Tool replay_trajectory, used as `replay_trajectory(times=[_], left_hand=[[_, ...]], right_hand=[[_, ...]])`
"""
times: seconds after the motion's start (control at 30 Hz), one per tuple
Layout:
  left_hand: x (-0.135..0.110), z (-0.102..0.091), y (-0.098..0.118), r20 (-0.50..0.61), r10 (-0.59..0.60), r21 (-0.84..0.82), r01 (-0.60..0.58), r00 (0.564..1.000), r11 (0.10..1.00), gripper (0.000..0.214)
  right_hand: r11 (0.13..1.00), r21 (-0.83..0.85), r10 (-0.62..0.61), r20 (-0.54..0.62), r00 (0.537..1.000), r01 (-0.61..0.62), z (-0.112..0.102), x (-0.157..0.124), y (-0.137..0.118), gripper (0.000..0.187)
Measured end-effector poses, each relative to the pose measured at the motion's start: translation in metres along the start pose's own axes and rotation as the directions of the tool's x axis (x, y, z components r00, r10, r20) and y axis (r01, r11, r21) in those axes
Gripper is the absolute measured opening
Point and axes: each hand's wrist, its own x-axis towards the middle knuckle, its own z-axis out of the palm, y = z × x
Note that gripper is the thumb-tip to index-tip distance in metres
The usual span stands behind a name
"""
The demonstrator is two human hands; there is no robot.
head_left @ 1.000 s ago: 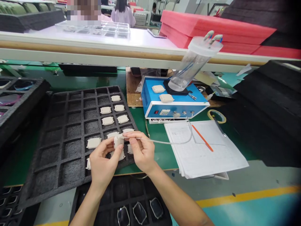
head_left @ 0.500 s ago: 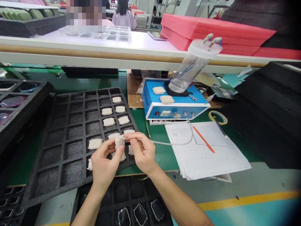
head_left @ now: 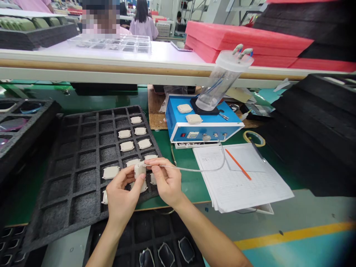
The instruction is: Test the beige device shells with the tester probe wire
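My left hand pinches a small cream-coloured casing, held on edge above the black foam tray. My right hand is closed around the end of a thin clear tube, its tip at the top of the casing; whether it touches or enters the casing I cannot make out. From there the tube curves back to the front of a blue control box. Similar cream casings lie in several compartments of the tray, some partly covered by my hands.
Two casings and a tilted clear cylinder rest on the box. Papers with an orange stick and a tape roll lie right. Below is another tray holding dark framed pieces. Co-workers sit beyond the shelf.
The camera view has shifted slightly. Both hands keep nearly the same pose, with the tube tip still at the casing.
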Motion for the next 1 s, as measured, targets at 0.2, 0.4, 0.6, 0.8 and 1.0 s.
replay_trajectory(times=[0.2, 0.4, 0.6, 0.8, 1.0], left_hand=[[-0.001, -0.001, -0.001, -0.001, 0.003, 0.002, -0.003, 1.000, 1.000, 0.029], [0.001, -0.001, -0.001, 0.003, 0.000, -0.005, 0.000, 1.000, 1.000, 0.029], [-0.003, 0.000, -0.001, 0.003, -0.021, -0.007, 0.021, 1.000, 1.000, 0.031], [0.029, -0.015, 0.021, 0.177, -0.021, 0.203, -0.016, 0.984, 0.979, 0.040], [0.183, 0.021, 0.040, 0.312, 0.137, 0.533, -0.293, 0.940, 0.794, 0.019]], right_hand=[[1.000, 0.020, -0.003, -0.003, 1.000, 0.003, 0.000, 0.001, 0.000, 0.016], [1.000, 0.009, -0.006, -0.005, 1.000, 0.006, 0.000, 0.001, -0.001, 0.016], [1.000, 0.009, -0.012, 0.000, 1.000, 0.012, 0.000, 0.000, -0.002, 0.016], [0.989, 0.136, -0.042, -0.172, 0.984, 0.066, -0.001, -0.005, -0.006, 0.019], [0.990, 0.135, 0.001, -0.225, 0.974, 0.030, 0.001, -0.006, -0.009, 0.016]])
